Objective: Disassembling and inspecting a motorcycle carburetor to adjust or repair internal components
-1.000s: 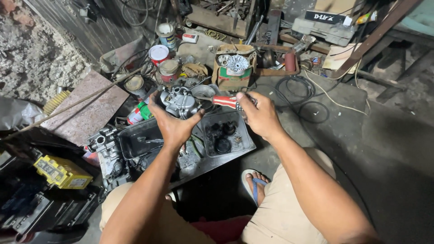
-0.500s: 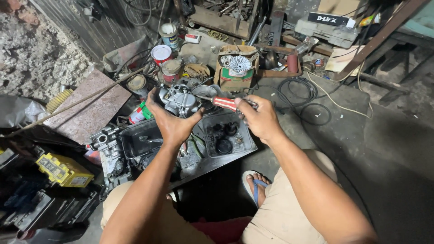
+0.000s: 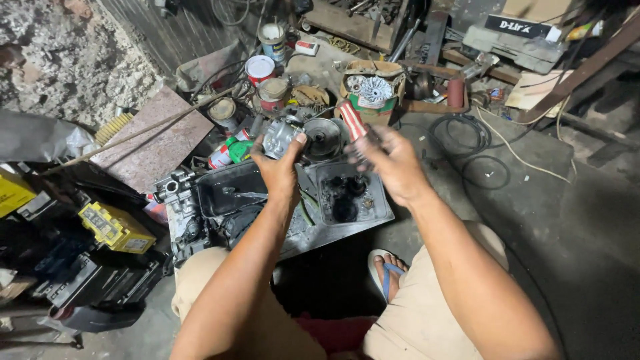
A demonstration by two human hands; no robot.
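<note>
Cluttered concrete floor (image 3: 573, 220) fills this workshop corner, with a rough stone wall at far left and tools and boxes along the far side. Someone sits low in tan shorts, one sandalled foot (image 3: 387, 270) showing between the knees. Their left hand (image 3: 279, 170) is raised over a metal tray (image 3: 383, 210), its grip closed around a small grey carburettor (image 3: 280, 137) held at the fingertips, just above the far edge of a dark tray (image 3: 227, 190). The right hand (image 3: 390, 160) hovers beside it, blurred, fingers wrapped on a red-and-white striped tool handle (image 3: 351, 121) that points away toward a box holding a finned metal part (image 3: 372, 90). Black round parts (image 3: 347, 200) lie in the metal tray below the right hand. Paint tins (image 3: 260, 67) stand far of the carburettor, a green bottle (image 3: 230, 152) lies left of it, and a yellow box (image 3: 117, 227) sits at near left. Black cable loops (image 3: 460, 133) lie on the floor to the right.
</note>
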